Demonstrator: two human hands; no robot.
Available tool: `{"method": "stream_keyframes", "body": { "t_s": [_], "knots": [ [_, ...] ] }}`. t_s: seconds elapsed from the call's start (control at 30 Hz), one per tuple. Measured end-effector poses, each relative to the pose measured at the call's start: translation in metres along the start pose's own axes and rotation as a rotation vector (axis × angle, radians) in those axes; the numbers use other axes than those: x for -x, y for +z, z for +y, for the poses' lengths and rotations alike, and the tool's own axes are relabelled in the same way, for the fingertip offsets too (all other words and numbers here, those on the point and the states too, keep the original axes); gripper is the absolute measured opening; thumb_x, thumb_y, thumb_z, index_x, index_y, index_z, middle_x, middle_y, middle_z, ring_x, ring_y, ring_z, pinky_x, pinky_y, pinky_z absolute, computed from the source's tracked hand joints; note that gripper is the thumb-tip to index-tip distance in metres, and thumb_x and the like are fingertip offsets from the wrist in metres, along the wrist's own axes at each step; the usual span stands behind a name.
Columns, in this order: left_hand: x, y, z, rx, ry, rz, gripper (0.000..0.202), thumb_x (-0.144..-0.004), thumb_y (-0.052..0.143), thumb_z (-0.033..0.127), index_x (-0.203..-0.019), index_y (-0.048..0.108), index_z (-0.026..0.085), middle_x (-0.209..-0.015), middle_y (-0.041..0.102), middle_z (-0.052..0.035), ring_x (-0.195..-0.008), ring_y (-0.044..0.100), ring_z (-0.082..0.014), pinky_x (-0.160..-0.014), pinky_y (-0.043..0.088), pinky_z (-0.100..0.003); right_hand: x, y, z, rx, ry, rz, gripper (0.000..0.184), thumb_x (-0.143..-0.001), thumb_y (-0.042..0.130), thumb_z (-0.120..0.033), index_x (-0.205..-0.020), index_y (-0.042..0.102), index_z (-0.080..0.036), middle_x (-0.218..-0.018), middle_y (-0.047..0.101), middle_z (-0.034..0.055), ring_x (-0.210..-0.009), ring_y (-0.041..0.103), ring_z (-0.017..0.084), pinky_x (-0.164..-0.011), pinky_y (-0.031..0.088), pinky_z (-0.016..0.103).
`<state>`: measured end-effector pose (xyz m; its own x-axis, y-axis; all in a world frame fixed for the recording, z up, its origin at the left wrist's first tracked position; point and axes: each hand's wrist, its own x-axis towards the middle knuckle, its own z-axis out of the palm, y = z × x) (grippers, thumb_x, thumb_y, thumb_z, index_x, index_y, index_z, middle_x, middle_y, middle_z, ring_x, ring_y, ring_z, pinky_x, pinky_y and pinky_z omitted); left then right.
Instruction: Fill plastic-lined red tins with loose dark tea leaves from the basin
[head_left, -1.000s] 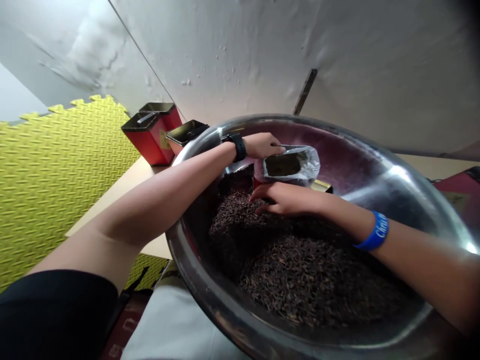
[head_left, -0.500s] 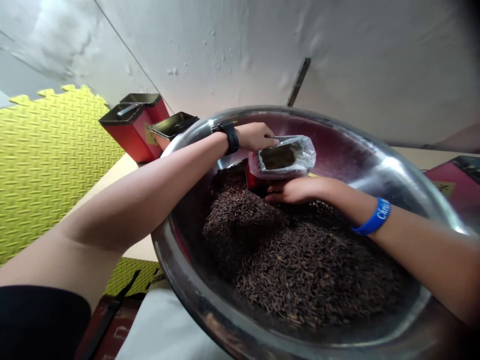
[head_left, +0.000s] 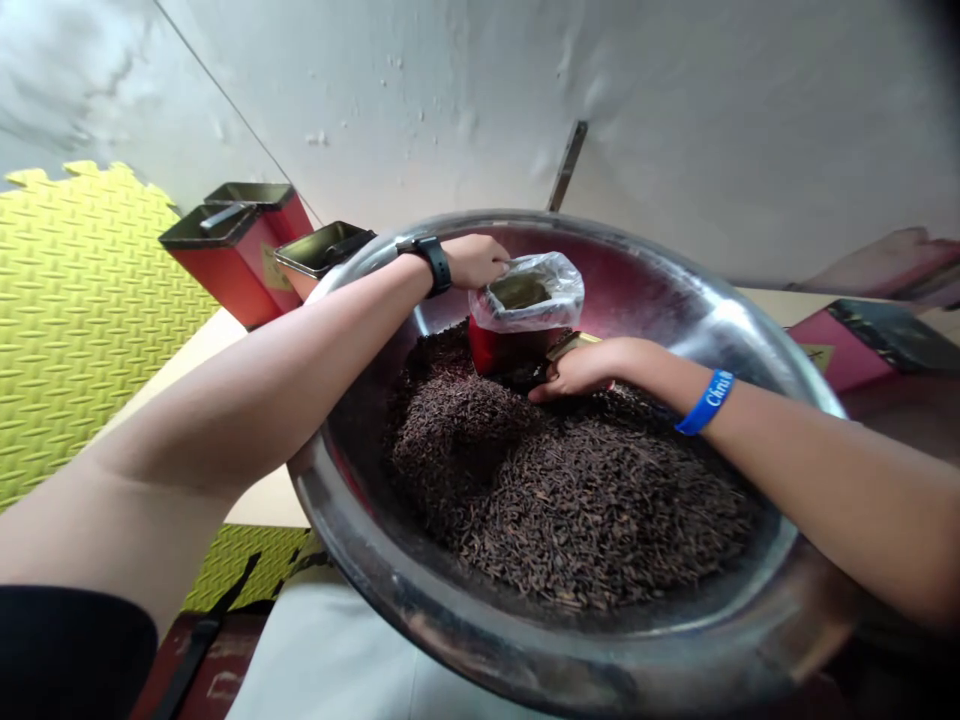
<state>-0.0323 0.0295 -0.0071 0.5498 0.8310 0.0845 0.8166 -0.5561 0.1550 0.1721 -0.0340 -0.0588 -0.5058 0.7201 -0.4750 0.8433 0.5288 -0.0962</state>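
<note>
My left hand (head_left: pixel 478 262), a black watch on its wrist, pinches the edge of a clear plastic bag (head_left: pixel 559 282). The bag lines a red tin (head_left: pixel 495 345) standing on dark dried tea leaves (head_left: pixel 592 510) in a large metal bowl (head_left: pixel 420 640). The tin's mouth faces up towards me. Beside the tin, low over the tea, my right hand (head_left: pixel 585 370) has its fingers curled round a small red container with a gold rim (head_left: pixel 576 343). Most of that container is hidden behind the hand. A blue wristband circles my right wrist.
Red tins (head_left: pixel 225 265) with open tops stand left of the bowl, near a smaller open one (head_left: pixel 322 248). Another red tin (head_left: pixel 847 345) is at the right, with another person's hand (head_left: pixel 877 258) beyond it. A yellow foam mat (head_left: pixel 75 330) lies at left; a pale wall rises behind.
The view has shifted, so everything sits further left. The lined tin stands more upright, showing more of its red side. More of the gold-rimmed container shows by my right hand.
</note>
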Motion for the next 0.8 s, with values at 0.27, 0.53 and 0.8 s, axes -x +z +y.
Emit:
{"method": "stream_keyframes", "body": {
  "t_s": [0.27,0.53,0.8],
  "knots": [
    [0.005,-0.001,0.006,0.02,0.032,0.014,0.039,-0.078,0.036,0.035,-0.1,0.063,0.018,-0.092,0.062,-0.0047,-0.078,0.052,-0.0162,-0.069,0.035,-0.024,0.067,-0.004,0.015,-0.144,-0.044,-0.111,0.074,-0.076,0.036,-0.063,-0.13,0.039,-0.013,-0.132,0.041,0.0124,-0.119,0.039,0.028,-0.1,0.029,0.04],
    [0.012,-0.003,0.01,0.045,0.034,0.014,0.034,-0.08,0.037,0.034,-0.096,0.062,0.018,-0.093,0.063,-0.0051,-0.079,0.051,-0.0161,-0.072,0.036,-0.026,0.169,0.028,0.012,-0.214,0.114,-0.218,0.124,-0.045,0.071,-0.056,-0.139,-0.004,-0.023,-0.146,-0.004,0.0071,-0.131,0.005,0.032,-0.107,0.013,0.042],
    [0.014,0.001,0.01,0.072,-0.01,0.02,0.039,-0.082,0.033,0.031,-0.105,0.061,0.017,-0.103,0.061,-0.0072,-0.086,0.05,-0.019,-0.079,0.036,-0.032,0.143,0.047,-0.039,-0.167,0.155,-0.146,0.137,-0.034,0.071,-0.063,-0.139,-0.008,-0.022,-0.145,-0.012,0.0112,-0.129,-0.01,0.035,-0.105,0.009,0.05]
  ]
}}
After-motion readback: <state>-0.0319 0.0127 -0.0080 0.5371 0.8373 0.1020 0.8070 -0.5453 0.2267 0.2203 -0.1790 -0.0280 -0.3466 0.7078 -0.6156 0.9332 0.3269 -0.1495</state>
